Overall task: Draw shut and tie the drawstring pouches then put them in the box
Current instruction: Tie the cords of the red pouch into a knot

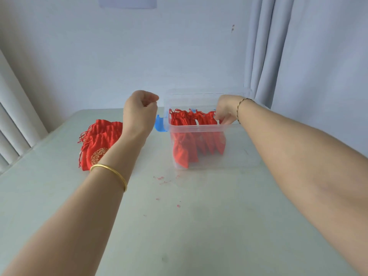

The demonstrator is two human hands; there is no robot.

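**Right hand in the box, left hand raised beside it**

Farthest left of the fingers, a pile of pouches (99, 142) lies flat on the table (199, 226). They are red, with loose tasselled cords trailing to the left, and the nearest one shows a gold round design. The left forearm crosses over the pile's right edge and wears a gold bangle (111, 174) at the wrist.

The left hand (139, 112) is raised above the table, seen from the back. Its fingers are curled into a loose fist with the thumb tip close to the forefinger, and nothing shows in its hold. Just right of its knuckles is a blue latch (159, 124) on the left end of the clear box (199, 128).

A row of pouches (191, 136) stands upright inside the box, cords bunched at the top. The right hand (227, 112) reaches down over the near rim at the right end of that row. Its fingers are bent downward, tips at the top of the rightmost pouch. Whether they pinch it or only touch it cannot be told. A dark cord bracelet (242, 104) circles that wrist.

Nearer than both hands, small red scraps (161, 178) dot the table. A pale curtain (264, 46) hangs behind the right hand.
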